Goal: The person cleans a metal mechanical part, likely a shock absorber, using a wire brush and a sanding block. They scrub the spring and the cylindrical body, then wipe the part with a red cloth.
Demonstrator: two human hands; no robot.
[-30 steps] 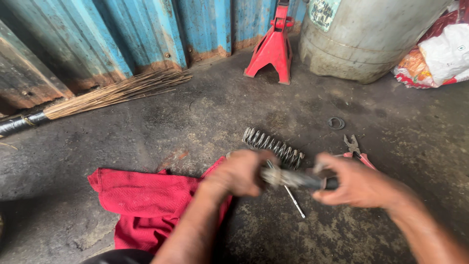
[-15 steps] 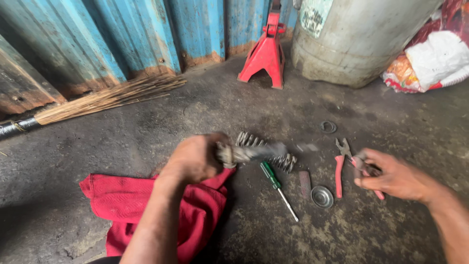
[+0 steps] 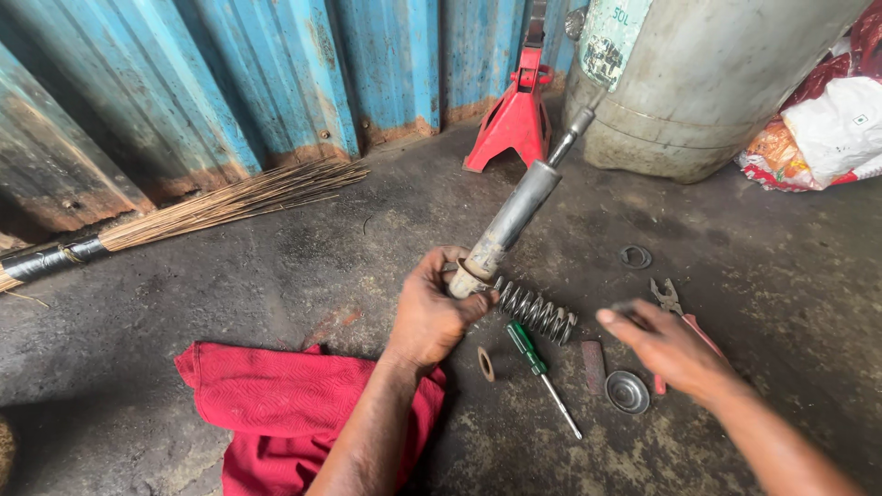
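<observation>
We saw a corrugated blue metal wall [image 3: 276,73] at the back, rusted along its foot, and a large grey drum [image 3: 717,73] standing at the right on the stained concrete floor [image 3: 367,239]. A stick broom [image 3: 211,207] lay along the wall, and a red rag [image 3: 276,400] was spread on the floor under our left forearm. A red jack stand [image 3: 516,115] stood upright just beside the drum.

Our left hand [image 3: 432,317] was clenched around the lower end of a grey shock absorber [image 3: 514,211], which rose tilted from the fist up and to the right, its thin rod reaching in front of the drum. Our right hand [image 3: 666,347] hung loose and held nothing, fingers half spread, well apart from the shock absorber.

A coil spring [image 3: 537,312] lay on the floor just beside the left hand. Between the hands lay a green-handled screwdriver [image 3: 542,363], a small washer [image 3: 484,364] and a round metal cap [image 3: 628,391]. Red-handled pliers [image 3: 669,298] lay partly hidden behind the right hand, with a dark ring [image 3: 635,256] beyond them.
</observation>
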